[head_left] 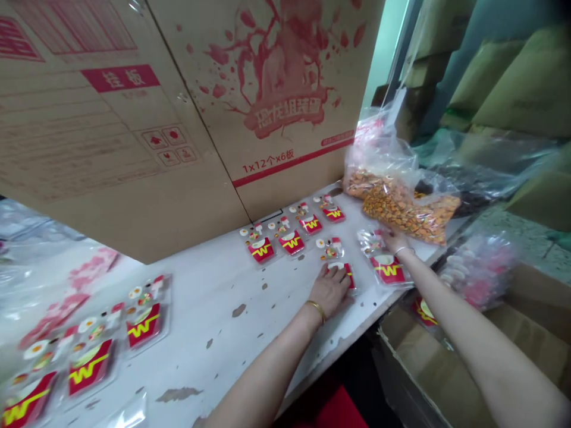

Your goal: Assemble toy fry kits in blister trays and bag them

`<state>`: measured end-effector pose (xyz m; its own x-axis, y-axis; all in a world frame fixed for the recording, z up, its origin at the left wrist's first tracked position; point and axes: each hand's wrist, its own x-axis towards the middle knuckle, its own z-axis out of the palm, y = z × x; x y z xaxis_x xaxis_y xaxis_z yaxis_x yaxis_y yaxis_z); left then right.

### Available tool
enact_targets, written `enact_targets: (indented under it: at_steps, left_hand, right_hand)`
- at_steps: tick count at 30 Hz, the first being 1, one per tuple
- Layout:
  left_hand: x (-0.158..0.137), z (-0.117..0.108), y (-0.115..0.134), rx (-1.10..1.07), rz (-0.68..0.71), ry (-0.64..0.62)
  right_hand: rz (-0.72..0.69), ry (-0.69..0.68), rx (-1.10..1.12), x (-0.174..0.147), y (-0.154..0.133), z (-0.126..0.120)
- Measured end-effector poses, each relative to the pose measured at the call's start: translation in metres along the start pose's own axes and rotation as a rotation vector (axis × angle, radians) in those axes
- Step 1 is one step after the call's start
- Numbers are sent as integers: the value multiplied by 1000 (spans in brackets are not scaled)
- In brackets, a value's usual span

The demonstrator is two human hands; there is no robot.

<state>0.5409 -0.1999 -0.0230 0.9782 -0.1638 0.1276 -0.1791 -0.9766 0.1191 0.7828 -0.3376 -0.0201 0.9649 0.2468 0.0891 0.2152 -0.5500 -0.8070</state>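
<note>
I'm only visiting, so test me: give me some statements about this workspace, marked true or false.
1. The left hand rests on a red-and-yellow packet. True.
2. The gold bracelet is on the right wrist. False: the gold bracelet is on the left wrist.
3. A large cardboard box bears red printing. True.
4. The bagged orange pieces lie on the floor. False: they lie on the table.

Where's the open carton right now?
The open carton is at lower right in the head view, beside the table, with the right forearm crossing in front.
</note>
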Motion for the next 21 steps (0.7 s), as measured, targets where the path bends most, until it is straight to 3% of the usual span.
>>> enact_targets:
  at_steps: [3, 5, 9, 13, 15, 17, 21]
  left_hand:
    - [-21, -4, -10, 37, 45, -16]
    - [-46, -9, -16, 55, 109, -43]
    - [-110, -25, -12, 49, 181, -77]
    - [-173, -47, 17, -21, 119, -141]
    - [-205, -58, 30, -96, 9, -118]
    - [-244, -68, 36, -182, -185, -18]
    - [-341, -84, 30, -178, -848, 344]
  right_hand:
    - [-152, -23, -78, -14, -10, -1]
    - [-404, -195, -178, -41, -24, -1]
    - [-1117, -657, -488, -124, -58, 17]
    - [-1385, -864, -430, -191, -73, 55]
    - [-1434, -908, -365, -204, -72, 75]
    - [-1456, -923, -341, -208, -69, 94]
    - [-1420, -889, -357, -220, -73, 115]
